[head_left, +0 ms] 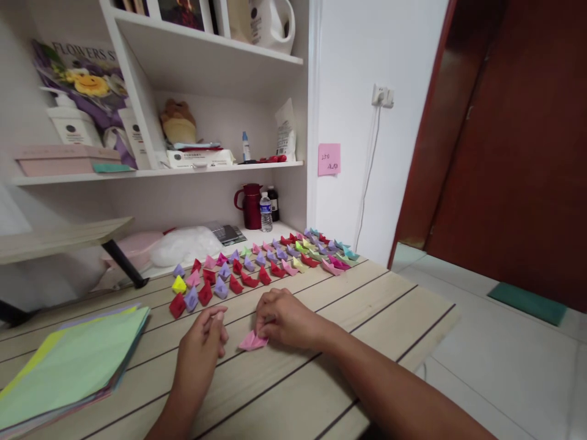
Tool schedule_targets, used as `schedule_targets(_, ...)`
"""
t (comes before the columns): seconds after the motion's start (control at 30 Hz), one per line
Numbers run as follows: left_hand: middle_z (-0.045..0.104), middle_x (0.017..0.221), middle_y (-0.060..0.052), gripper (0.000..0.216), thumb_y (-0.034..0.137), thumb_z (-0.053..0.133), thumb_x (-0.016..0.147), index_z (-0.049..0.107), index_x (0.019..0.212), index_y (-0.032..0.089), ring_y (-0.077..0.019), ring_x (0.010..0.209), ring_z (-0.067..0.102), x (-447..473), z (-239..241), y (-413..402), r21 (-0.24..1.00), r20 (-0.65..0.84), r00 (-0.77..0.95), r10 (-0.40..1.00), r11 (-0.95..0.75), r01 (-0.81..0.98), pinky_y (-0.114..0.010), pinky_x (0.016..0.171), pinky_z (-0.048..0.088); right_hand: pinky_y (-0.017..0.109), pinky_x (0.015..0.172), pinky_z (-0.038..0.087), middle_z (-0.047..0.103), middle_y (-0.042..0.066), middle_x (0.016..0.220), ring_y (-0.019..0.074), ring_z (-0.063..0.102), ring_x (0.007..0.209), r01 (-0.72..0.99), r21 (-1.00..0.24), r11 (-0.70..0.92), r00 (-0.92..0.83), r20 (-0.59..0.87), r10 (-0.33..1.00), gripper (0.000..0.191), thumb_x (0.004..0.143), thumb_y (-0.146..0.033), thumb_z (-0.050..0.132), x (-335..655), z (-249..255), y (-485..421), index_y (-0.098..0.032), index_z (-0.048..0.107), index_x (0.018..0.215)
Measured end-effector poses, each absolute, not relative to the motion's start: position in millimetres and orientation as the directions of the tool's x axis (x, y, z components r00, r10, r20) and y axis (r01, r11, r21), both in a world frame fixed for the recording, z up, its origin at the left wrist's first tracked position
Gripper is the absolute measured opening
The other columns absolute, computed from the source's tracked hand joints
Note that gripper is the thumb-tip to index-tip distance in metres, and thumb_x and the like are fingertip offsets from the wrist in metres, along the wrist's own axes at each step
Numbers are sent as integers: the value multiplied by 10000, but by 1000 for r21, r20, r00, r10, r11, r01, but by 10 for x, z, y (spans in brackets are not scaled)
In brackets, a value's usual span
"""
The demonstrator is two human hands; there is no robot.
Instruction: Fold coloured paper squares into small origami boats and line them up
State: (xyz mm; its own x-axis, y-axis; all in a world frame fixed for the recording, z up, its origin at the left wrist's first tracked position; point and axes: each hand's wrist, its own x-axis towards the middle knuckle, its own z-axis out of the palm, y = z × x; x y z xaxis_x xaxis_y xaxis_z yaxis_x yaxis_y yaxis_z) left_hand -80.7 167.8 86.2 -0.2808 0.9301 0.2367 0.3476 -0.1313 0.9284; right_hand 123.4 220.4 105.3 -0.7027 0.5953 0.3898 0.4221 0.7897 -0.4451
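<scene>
Fingers of the right hand [288, 318] pinch the folded pink paper [251, 342] on the table [284, 403], left hand [202, 342] half-curled near it and seemingly holding nothing; judged risk: crushed or skewed folds, should that pinch tighten

White wall [348, 214] beside brown door [513, 159]

1. One left hand [202, 339] and one right hand [287, 318] are showing, making two.
2. One pink paper boat [252, 342] is touching the right hand.
3. Dozens of other boats [250, 280] are standing in rows, overlapping too much for exact counting.
4. One paper stack [77, 363] and one green mat [527, 302] are lying flat.
5. One red jug [252, 209] is standing beside two bottles [266, 211].
</scene>
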Motion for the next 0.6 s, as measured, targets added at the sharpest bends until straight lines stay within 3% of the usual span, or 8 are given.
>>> schedule_targets(0.3, 536, 523, 65, 440, 584, 582, 716, 624, 909, 191, -116, 416, 481, -760, 865, 1682, 933, 209, -234, 949, -123, 338, -249, 445, 386, 337, 920, 337, 671, 11, 927, 184, 579, 948, 390, -474, 790, -707, 395, 586, 72, 782, -140, 734, 1207, 1001, 2199, -211, 719, 779)
schedule_targets(0.6, 544, 526, 57, 344, 500, 562, 779, 640, 919, 196, -116, 430, 482, -784, 785, 1703, 916, 228, -201, 953, -139, 377, -242, 461, 386, 371, 931, 319, 658, 15, 956, 193, 576, 957, 395, -497, 773, -682, 405, 609, 103, 754, -123, 752, 1164, 954, 2168, -224, 737, 760)
